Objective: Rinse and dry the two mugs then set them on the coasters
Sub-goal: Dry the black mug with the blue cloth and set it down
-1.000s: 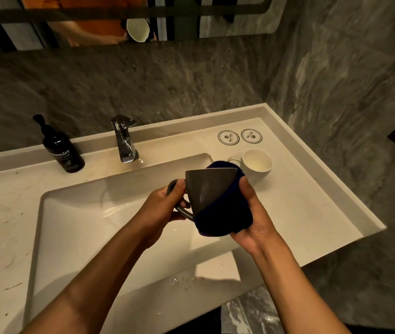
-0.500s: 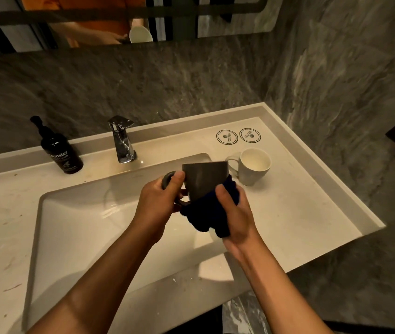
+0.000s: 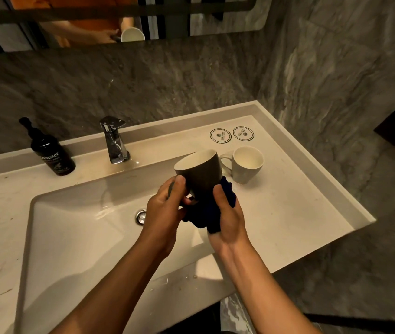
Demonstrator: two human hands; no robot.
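Observation:
A grey mug [image 3: 200, 173] with a pale inside is held above the right part of the sink, tipped with its mouth facing away and up. My left hand [image 3: 166, 212] grips its handle. My right hand [image 3: 226, 219] presses a dark blue cloth [image 3: 212, 214] against the mug's base and lower side. A white mug [image 3: 247, 163] stands upright on the counter just right of the basin, handle to the left. Two round coasters [image 3: 220, 135] [image 3: 243, 133] lie side by side behind it, near the back edge, both bare.
A chrome faucet [image 3: 114, 141] stands behind the basin [image 3: 75, 227], with the drain [image 3: 141, 216] near my left hand. A dark soap bottle [image 3: 50, 153] is at the back left. The counter's right edge [image 3: 331, 179] meets the marble wall.
The mug has turned from side-on to mouth facing away and up. The cloth has slid from the mug's side down to its base. The white mug is fully uncovered.

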